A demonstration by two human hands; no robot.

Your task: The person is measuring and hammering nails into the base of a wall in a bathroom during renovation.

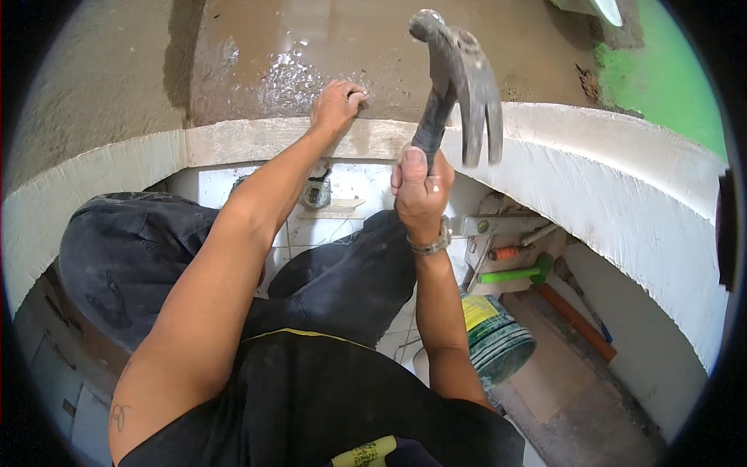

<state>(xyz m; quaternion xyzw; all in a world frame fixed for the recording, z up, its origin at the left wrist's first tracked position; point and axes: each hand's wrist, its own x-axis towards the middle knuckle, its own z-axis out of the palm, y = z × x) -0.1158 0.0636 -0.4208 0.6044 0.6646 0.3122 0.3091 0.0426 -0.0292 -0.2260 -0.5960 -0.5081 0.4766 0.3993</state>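
A claw hammer (459,78) with a worn grey head and dark grip is raised in front of me. My right hand (424,187) is closed round its handle, thumb along the grip. My left hand (340,105) rests beyond the pale ledge (257,140), at the near edge of a wet brown surface (296,47). Its fingers are curled together, low against that surface. Anything between those fingertips is too small to make out. The hammer head hangs to the right of my left hand, apart from it.
Below the ledge on the right lie a spirit level (490,226), a green-handled tool (513,274) and an orange bar (576,323). A dark green bucket (498,342) stands beside my right arm. A small round container (315,194) sits on the white tiles. Green paint covers the far-right wall (661,86).
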